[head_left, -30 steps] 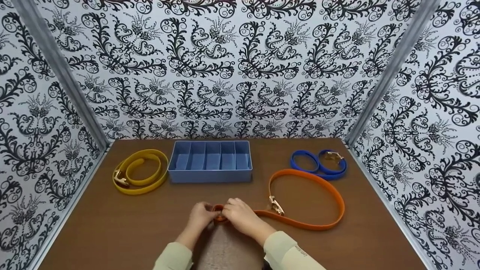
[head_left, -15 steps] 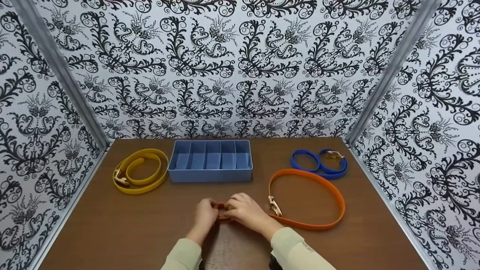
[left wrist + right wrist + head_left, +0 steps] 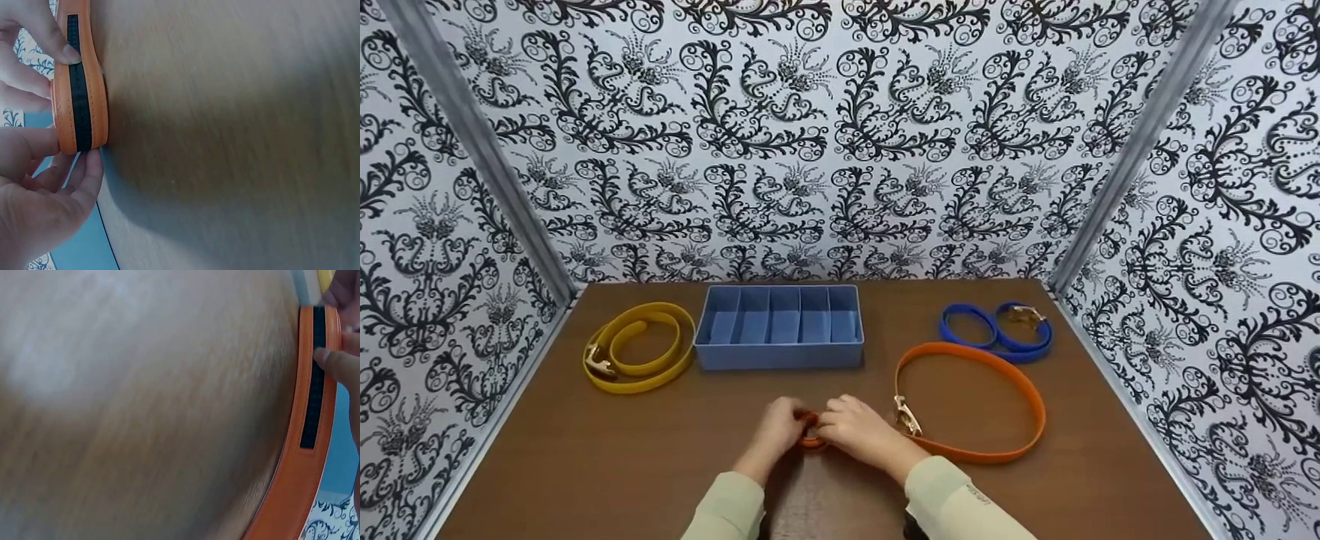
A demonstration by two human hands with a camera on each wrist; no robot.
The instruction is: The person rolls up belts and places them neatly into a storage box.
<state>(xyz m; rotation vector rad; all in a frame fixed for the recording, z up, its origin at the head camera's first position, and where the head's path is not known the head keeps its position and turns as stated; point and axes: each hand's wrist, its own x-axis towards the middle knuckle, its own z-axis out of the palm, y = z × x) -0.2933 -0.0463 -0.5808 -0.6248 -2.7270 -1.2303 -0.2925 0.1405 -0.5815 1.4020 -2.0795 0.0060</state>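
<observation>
Left hand (image 3: pixel 778 433) and right hand (image 3: pixel 859 433) have shifted slightly rightward, toward the buckle (image 3: pixel 907 418). Both pinch the curled end (image 3: pixel 812 443) of the orange belt (image 3: pixel 1038 420), on the table (image 3: pixel 585 465). Judged light, springy, not fragile; grip all coil layers together.

Compared with a second ago, the left hand (image 3: pixel 781 431) and right hand (image 3: pixel 861 431) are farther right, along with the curled end (image 3: pixel 812 443) of the orange belt (image 3: pixel 1039 409); less strap shows between the right hand and the buckle (image 3: pixel 907 417).
</observation>
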